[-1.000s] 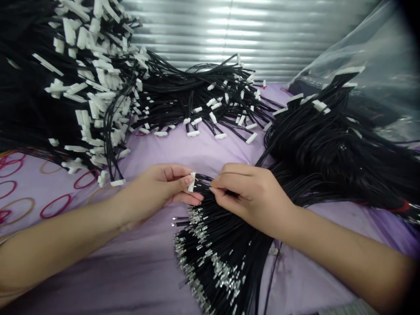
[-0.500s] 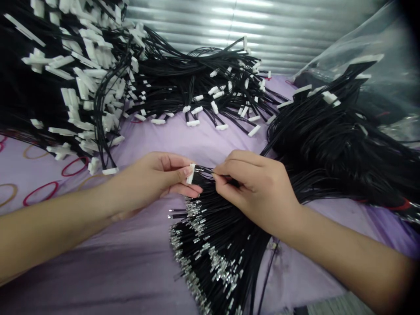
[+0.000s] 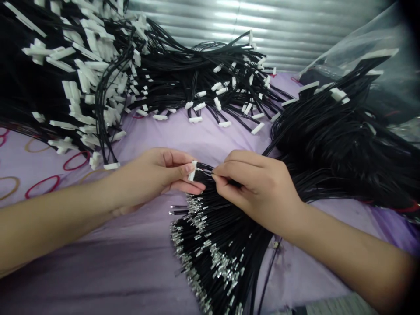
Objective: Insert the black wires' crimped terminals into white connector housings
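Note:
Between the thumb and fingers of my left hand point(image 3: 173, 171) is a small white connector housing point(image 3: 193, 170), held upright on its side. Thin black wires point(image 3: 206, 168) run from the housing toward my right hand point(image 3: 254, 188), whose thumb and forefinger pinch them close to the housing. Some of these wires show metal tips near the connector; whether each sits inside it I cannot tell. Below both hands a thick fan of loose black wires point(image 3: 226, 236) lies on the cloth, their silver crimped ends pointing left.
Wire harnesses with white connectors are heaped at the left point(image 3: 78, 74) and along the back point(image 3: 197, 83). A black wire bundle point(image 3: 321, 140) lies at the right, beside a clear plastic bag point(image 3: 364, 39). Rubber bands point(image 3: 42, 187) lie on the purple cloth point(image 3: 131, 267).
The whole view has shifted slightly. Both hands keep their grip on the connector and wires, and the metal tips between them sit a little differently at the housing.

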The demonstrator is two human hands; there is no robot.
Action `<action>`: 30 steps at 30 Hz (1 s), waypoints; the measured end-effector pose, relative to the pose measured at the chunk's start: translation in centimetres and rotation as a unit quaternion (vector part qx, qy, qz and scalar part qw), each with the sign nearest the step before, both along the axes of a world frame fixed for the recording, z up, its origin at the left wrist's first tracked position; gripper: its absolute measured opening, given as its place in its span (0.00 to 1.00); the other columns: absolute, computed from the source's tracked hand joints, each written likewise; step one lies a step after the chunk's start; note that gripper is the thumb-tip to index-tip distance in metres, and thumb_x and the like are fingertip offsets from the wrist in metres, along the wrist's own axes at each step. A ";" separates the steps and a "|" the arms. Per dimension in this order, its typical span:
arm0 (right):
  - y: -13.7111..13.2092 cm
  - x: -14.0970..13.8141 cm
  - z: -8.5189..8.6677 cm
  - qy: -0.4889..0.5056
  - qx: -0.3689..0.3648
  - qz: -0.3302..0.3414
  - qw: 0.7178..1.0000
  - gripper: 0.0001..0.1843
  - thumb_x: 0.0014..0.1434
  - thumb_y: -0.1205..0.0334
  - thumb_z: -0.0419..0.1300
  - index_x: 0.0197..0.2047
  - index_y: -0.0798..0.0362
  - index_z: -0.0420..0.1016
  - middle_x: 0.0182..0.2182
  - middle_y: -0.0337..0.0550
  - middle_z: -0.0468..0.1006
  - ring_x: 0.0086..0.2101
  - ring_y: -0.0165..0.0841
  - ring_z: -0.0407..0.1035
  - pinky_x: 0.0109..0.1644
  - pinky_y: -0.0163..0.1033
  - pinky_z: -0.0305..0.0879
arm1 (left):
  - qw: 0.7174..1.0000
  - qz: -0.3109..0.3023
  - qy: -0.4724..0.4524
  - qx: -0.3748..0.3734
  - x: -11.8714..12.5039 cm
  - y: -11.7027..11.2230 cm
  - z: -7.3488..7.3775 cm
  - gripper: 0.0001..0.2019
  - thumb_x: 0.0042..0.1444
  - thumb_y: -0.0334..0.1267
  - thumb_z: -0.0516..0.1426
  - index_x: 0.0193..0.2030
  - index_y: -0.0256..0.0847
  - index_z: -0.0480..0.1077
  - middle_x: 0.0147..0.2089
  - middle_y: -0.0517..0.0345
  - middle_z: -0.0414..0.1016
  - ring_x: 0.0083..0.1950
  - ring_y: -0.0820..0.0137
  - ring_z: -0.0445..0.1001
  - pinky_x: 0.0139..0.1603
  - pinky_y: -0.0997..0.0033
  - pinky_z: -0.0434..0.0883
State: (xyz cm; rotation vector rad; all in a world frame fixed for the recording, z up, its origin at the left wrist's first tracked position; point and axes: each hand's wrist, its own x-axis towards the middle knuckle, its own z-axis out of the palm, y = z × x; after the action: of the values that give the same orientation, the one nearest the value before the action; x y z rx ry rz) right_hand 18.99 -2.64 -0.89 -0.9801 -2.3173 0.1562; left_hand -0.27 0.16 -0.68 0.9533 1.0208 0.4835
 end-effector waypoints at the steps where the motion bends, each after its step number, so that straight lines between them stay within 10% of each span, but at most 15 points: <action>1: 0.0 0.0 0.0 0.000 -0.003 0.003 1.000 0.10 0.58 0.70 0.55 0.27 0.59 0.73 0.25 0.42 0.70 0.28 0.26 0.64 0.31 0.33 0.62 | 1.000 0.001 -0.001 -0.001 0.0 0.0 0.0 0.04 0.52 0.32 0.58 0.32 0.32 0.72 0.33 0.56 0.78 0.36 0.75 0.78 0.37 0.86 0.75; 14: 0.0 -0.6 0.0 0.017 -0.089 -0.054 0.994 0.05 0.56 0.67 0.58 0.33 0.59 0.75 0.28 0.40 0.71 0.29 0.25 0.63 0.31 0.31 0.59 | 1.000 -0.001 -0.008 0.000 0.0 0.1 0.0 0.04 0.53 0.31 0.57 0.33 0.33 0.73 0.33 0.58 0.77 0.36 0.77 0.78 0.39 0.84 0.76; 30: 0.2 -0.4 -0.3 -0.002 -0.001 -0.005 1.000 0.12 0.60 0.67 0.52 0.29 0.57 0.74 0.29 0.44 0.74 0.31 0.27 0.66 0.34 0.33 0.63 | 1.000 -0.012 -0.003 -0.021 0.0 0.1 0.1 0.04 0.52 0.33 0.58 0.32 0.34 0.72 0.32 0.58 0.77 0.36 0.76 0.78 0.39 0.82 0.75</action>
State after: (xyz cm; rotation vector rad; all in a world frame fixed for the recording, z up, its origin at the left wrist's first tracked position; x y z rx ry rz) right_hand 18.59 -2.41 -1.20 -0.9940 -2.3169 0.1527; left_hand -0.25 0.31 -0.54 0.9257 1.0084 0.4437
